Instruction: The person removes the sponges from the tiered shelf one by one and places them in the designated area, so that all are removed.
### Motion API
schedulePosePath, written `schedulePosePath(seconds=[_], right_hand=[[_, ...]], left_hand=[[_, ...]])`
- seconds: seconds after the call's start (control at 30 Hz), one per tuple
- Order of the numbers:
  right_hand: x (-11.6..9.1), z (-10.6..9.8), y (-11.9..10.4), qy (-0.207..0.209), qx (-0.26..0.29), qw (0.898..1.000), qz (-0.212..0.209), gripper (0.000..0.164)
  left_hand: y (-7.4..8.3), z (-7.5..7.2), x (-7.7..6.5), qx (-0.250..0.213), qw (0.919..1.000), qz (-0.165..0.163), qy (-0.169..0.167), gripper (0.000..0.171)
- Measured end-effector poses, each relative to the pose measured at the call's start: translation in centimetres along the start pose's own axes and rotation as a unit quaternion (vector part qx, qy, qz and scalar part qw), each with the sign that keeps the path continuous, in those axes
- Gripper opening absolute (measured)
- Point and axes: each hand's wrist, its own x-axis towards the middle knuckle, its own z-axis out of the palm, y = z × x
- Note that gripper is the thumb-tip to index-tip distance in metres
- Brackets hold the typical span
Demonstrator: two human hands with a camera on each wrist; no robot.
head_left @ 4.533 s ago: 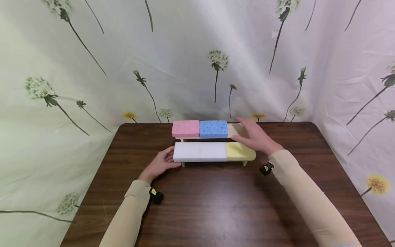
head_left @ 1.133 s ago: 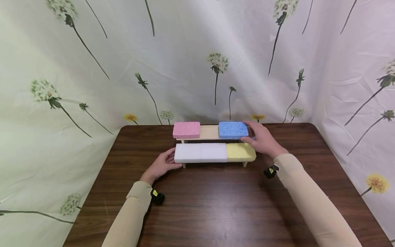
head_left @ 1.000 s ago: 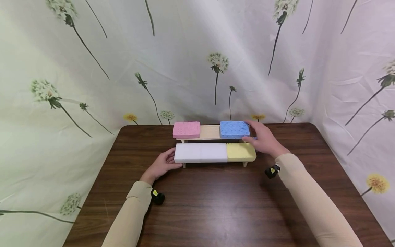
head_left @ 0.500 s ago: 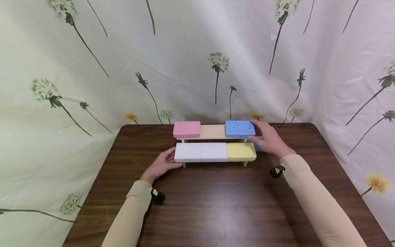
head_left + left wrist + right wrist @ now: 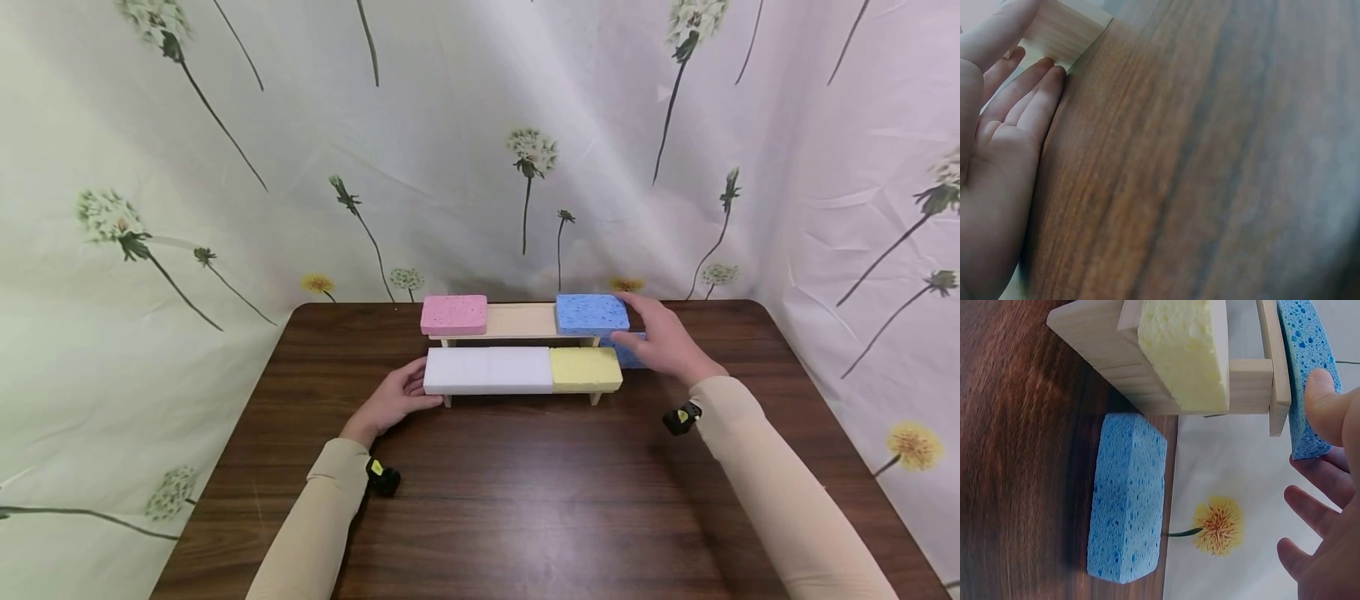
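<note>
A two-tier wooden rack (image 5: 521,321) stands near the table's back edge. On its upper tier, my right hand (image 5: 666,337) pinches a blue sponge (image 5: 592,314) between thumb and fingers at its right end. That sponge juts past the shelf's end, as the right wrist view shows. A pink sponge (image 5: 453,314) lies at the upper tier's left end, with bare wood between the two. The lower tier bears white sponges (image 5: 487,370) and a yellow sponge (image 5: 587,368) side by side. My left hand (image 5: 390,400) holds the rack's left end, fingertips against its wooden leg (image 5: 1063,34).
Another blue sponge (image 5: 1126,500) lies on the dark wooden table (image 5: 480,500) just right of the rack, partly behind my right hand in the head view. A flower-print curtain (image 5: 450,150) hangs close behind the table's back edge.
The blue sponge, earlier beside the pink one, has slid right along the upper tier with my right hand, baring wood between them. The second blue sponge has come into view. My left hand stays put.
</note>
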Motion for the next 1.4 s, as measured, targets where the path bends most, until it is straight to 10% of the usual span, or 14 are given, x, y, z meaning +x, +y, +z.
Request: schedulePosePath(seconds=[1.4], right_hand=[[-2.3, -1.8, 2.4, 0.021, -0.016, 0.999, 0.024, 0.068]], left_hand=[[0.0, -0.1, -0.1, 0.004, 1.0000, 0.003, 0.000, 0.087]])
